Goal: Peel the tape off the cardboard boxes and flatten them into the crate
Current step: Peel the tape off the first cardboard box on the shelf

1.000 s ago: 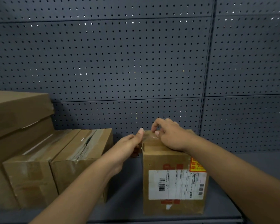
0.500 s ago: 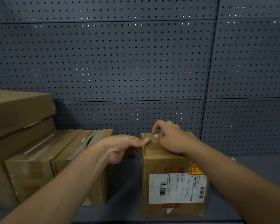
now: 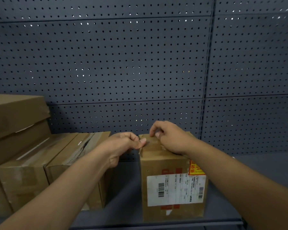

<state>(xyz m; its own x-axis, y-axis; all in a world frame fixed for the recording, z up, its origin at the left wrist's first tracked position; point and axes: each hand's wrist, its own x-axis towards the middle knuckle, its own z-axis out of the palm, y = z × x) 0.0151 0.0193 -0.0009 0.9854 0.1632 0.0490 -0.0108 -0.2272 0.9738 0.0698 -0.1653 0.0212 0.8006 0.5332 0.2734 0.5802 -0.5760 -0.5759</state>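
**Tape Removal, Upright Box: Edge-Lift Stage**

**Surroundings, left of the grips.** A stack of larger boxes (image 3: 15, 117) occupies the far left of the shelf (image 3: 264, 171). Beside it lie two long boxes (image 3: 56, 163), side by side and touching; their tape looks wrinkled and partly torn. They sit just to the left of the left forearm. No crate is in view.

**Left grip.** The left hand (image 3: 121, 145) is curled, with its thumb tip pressed at the top left corner of the upright labelled box (image 3: 171, 185). It appears to pinch the loose tape end (image 3: 148, 143) there; whether the tape is actually caught between thumb and fingers cannot be told.

**Right grip.** The right hand (image 3: 170, 138) rests on the box top, just to the right of the left grip. Its fingertips are bent down onto the tape strip, pressing or picking at it; a firm pinch is not visible.

**Step in hand.** Judged from this: starting the peel on the first box. Flattening has not begun.

**Next move.** Secure the lifted end in the left grip, brace the box under the right grip, then draw the strip along the top seam at a low angle.

**Obstructions.** The pegboard wall (image 3: 140, 63) stands close behind the grips, limiting a rearward pull. The long boxes restrict leftward travel. Thin tape may tear.
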